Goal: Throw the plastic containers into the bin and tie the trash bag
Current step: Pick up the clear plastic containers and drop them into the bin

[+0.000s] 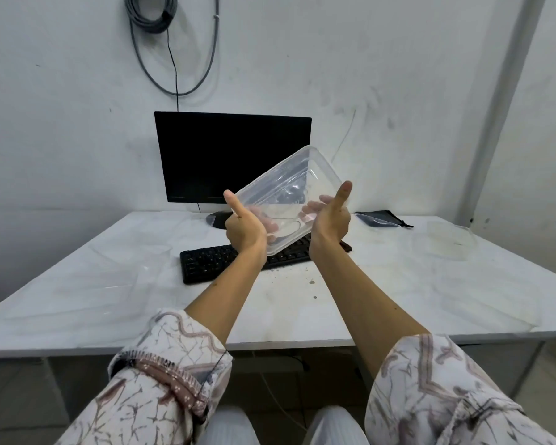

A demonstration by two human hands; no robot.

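Nearest the camera, at 6 o'clock, two patterned sleeves [161,380] frame the lower edge, with bare forearms running up toward the centre. Just past them, the white table [302,309] spreads across the middle band, its surface lightly speckled with dark crumbs. On it, at 9 o'clock, lies a clear plastic tray [109,284], hard to make out against the tabletop; at 3 o'clock sits a round clear container [443,240]. A black keyboard [212,263] lies flat near the centre, partly covered by the arms. Above the keyboard, both hands hold a clear rectangular plastic container [289,187] in the air, tilted so that its far corner rises toward 1 o'clock. The left hand [244,226] grasps the container's lower left edge, thumb upright along the rim and fingers curled behind the plastic. The right hand [331,216] grasps the right edge likewise, thumb raised and fingers visible through the wall. Beyond, at 2 o'clock, a dark pouch [382,218] rests on the table. Behind the container, a black monitor [219,155] stands dark against the white wall [398,75], and at 11 o'clock a coil of grey cable [151,11] hangs.
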